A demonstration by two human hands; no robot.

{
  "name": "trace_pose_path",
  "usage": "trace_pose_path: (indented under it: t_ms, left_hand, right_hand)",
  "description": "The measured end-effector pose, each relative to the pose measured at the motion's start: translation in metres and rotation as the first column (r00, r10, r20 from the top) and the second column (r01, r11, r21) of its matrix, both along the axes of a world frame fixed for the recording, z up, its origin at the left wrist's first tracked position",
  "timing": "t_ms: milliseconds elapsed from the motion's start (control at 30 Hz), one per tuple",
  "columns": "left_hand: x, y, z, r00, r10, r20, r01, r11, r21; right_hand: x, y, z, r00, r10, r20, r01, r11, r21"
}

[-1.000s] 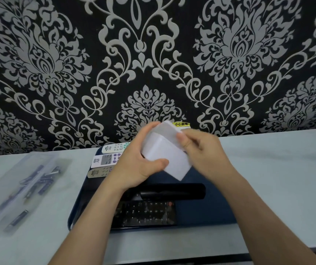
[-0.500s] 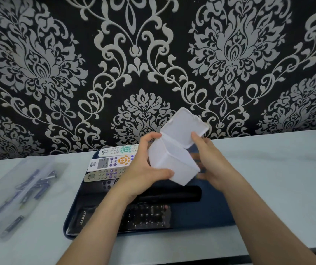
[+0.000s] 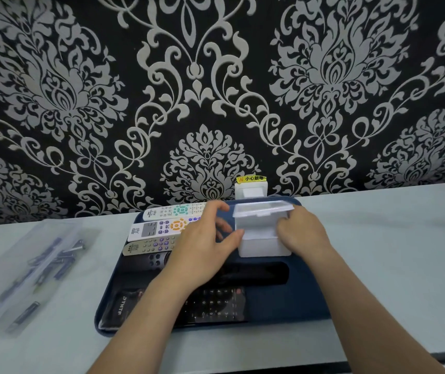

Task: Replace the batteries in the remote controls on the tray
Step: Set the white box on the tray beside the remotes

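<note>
Remotes (image 3: 162, 228) line tray (image 3: 306, 298); lid-open white box (image 3: 264, 245) there, right hand (image 3: 300, 233) gripping, left hand (image 3: 205, 252) relaxed.

Frosted plastic box (image 3: 263, 242); glossy black remote (image 3: 216, 306); smooth tray (image 3: 283, 303).

blk/silver damask wallpaper (image 3: 216, 76), pale table (image 3: 391, 252), yellow sticker (image 3: 251, 178) w/ white fitting (image 3: 251, 192) below

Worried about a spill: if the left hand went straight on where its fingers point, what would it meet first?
Likely the open white box on the tray; the left hand seems to touch it.
</note>
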State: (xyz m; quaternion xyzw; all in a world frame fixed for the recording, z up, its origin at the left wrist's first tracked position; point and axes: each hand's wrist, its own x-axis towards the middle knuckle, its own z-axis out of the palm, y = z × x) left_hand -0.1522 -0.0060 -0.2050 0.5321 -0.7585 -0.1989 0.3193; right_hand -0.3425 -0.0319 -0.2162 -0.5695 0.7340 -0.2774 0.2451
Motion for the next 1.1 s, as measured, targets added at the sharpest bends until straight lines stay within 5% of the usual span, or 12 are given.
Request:
trace_pose_path:
  t_ms: [200, 300, 400, 500, 633, 733, 867, 1100]
  left_hand:
    - [-0.003, -0.002, -0.003, 0.942, -0.046, -0.332, 0.118, 0.973, 0.201]
    - [-0.007, -0.002, -0.003, 0.926, -0.073, -0.372, 0.147, 0.974, 0.174]
    - [-0.007, -0.005, -0.003, 0.95, -0.105, -0.295, 0.145, 0.983, 0.114]
    - [-0.007, -0.007, -0.007, 0.993, -0.112, -0.033, 0.115, 0.987, 0.108]
    - [0.0, -0.004, -0.003, 0.996, -0.059, 0.072, 0.069, 0.986, -0.152]
    - [0.012, 0.003, 0.004, 0.978, -0.071, 0.197, 0.077, 0.997, -0.024]
    - [0.017, 0.009, -0.002, 0.867, -0.15, 0.475, 0.091, 0.985, 0.145]
    - [0.017, 0.013, 0.002, 0.929, -0.157, 0.334, 0.106, 0.981, 0.164]
  right_hand:
    - [0.002, 0.002, -0.001, 0.994, 0.033, -0.103, -0.031, 0.999, 0.023]
    - [0.008, 0.003, -0.001, 0.991, 0.087, -0.102, -0.088, 0.996, -0.003]
    - [0.008, 0.001, -0.005, 0.982, 0.098, -0.161, -0.1, 0.995, -0.009]
    - [0.008, -0.001, -0.008, 0.971, 0.062, -0.231, -0.077, 0.995, -0.058]
    - [0.008, 0.003, -0.003, 0.966, 0.037, -0.257, -0.097, 0.97, -0.224]
    - [0.01, 0.007, 0.008, 0.966, 0.12, -0.227, -0.195, 0.918, -0.344]
    - [0.017, 0.015, 0.018, 0.924, 0.327, -0.199, -0.372, 0.888, -0.269]
    - [0.026, 0.023, 0.026, 0.854, 0.497, -0.151, -0.518, 0.837, -0.174]
